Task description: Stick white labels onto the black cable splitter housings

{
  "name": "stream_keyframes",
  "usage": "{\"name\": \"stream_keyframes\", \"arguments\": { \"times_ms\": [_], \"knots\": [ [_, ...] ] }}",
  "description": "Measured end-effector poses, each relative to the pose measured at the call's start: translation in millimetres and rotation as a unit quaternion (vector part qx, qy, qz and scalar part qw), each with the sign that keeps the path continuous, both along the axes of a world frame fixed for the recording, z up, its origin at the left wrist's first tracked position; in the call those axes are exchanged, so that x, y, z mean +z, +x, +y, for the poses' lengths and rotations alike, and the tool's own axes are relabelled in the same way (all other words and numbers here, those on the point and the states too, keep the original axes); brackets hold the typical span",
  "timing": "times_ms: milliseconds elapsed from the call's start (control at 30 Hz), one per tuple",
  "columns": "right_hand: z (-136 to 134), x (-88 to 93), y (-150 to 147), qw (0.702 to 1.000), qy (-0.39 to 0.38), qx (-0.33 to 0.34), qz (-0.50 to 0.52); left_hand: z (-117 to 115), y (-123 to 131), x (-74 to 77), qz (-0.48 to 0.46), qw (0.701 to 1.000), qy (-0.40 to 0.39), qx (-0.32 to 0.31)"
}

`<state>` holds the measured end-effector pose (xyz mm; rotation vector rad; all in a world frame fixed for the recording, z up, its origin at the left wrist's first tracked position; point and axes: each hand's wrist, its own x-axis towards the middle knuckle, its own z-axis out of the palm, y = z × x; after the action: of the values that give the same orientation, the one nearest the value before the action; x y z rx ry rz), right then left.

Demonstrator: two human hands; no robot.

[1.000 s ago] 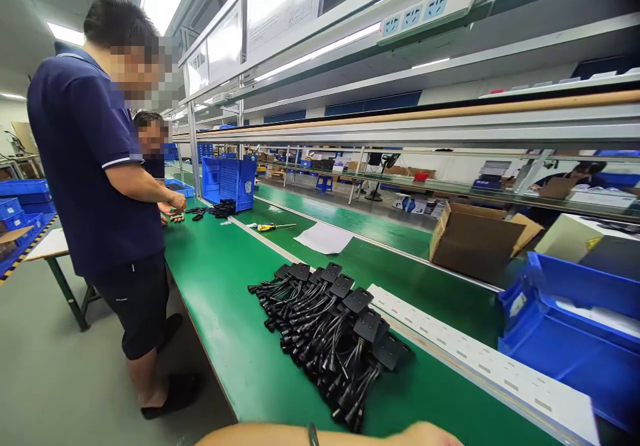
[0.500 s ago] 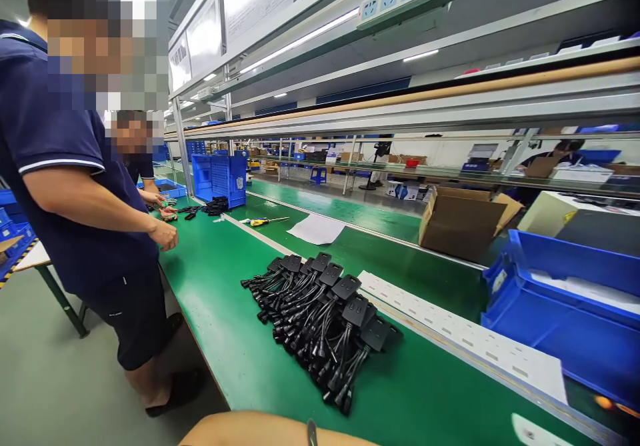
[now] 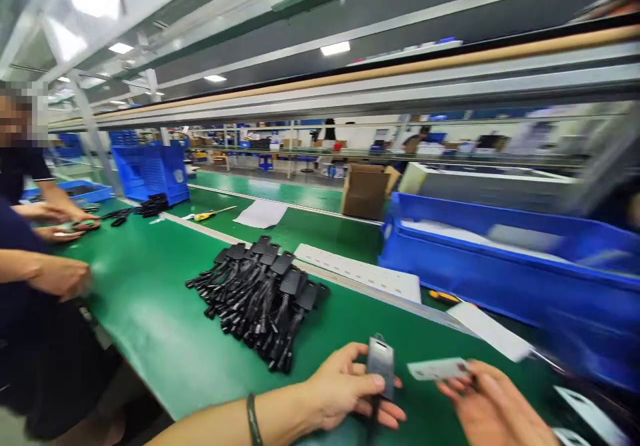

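Note:
Near the bottom centre, my left hand (image 3: 345, 387) grips a small black box (image 3: 381, 368) between thumb and fingers, a dark cable hanging below it. To its right, my right hand (image 3: 493, 403) pinches one end of a flat whitish plate (image 3: 435, 369), which points toward the black box without touching it. Farther left on the green table (image 3: 160, 326) lies a pile of black boxes with short cables (image 3: 265, 293). More pale plates (image 3: 595, 416) show at the lower right corner, partly blurred.
A long blue bin (image 3: 500, 266) stands at the right, beside a white perforated strip (image 3: 360, 273). Farther back are a paper sheet (image 3: 261, 213), a yellow screwdriver (image 3: 205, 216) and a blue crate (image 3: 150, 169). Co-workers' hands (image 3: 63, 276) are at the left.
The view has swung right. Both my hands have come into view, holding the black box and the plate; earlier only a forearm showed at the bottom edge.

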<state>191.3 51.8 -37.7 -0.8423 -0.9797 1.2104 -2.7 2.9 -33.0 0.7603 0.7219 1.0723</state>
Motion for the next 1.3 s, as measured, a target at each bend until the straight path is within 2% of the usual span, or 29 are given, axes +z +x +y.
{"name": "stream_keyframes", "arguments": {
  "times_ms": [100,167,367,500,700,900,1300],
  "knots": [
    [-11,26.3,-10,0.998,-0.028,0.016,0.054,-7,-1,19.6,0.019,0.999,-0.028,-0.025],
    [-14,34.7,-15,0.998,-0.02,0.018,0.055,-9,-2,28.1,0.036,0.998,-0.029,-0.05],
    [-16,33.8,-13,0.998,0.018,0.018,-0.063,-10,-1,40.2,0.067,0.992,-0.02,-0.101],
    [-20,36.4,-14,0.993,0.019,0.032,-0.116,-10,0,41.3,0.073,0.99,-0.021,-0.118],
    [-26,39.2,-20,0.989,0.009,0.046,-0.144,-10,2,42.6,0.066,0.987,-0.031,-0.145],
    [-29,37.0,-21,0.987,-0.002,0.057,-0.152,-11,3,46.5,0.069,0.985,-0.042,-0.154],
    [-34,37.4,-23,0.986,-0.007,0.038,-0.16,-12,5,41.9,0.09,0.983,-0.019,-0.16]
  ]
}}
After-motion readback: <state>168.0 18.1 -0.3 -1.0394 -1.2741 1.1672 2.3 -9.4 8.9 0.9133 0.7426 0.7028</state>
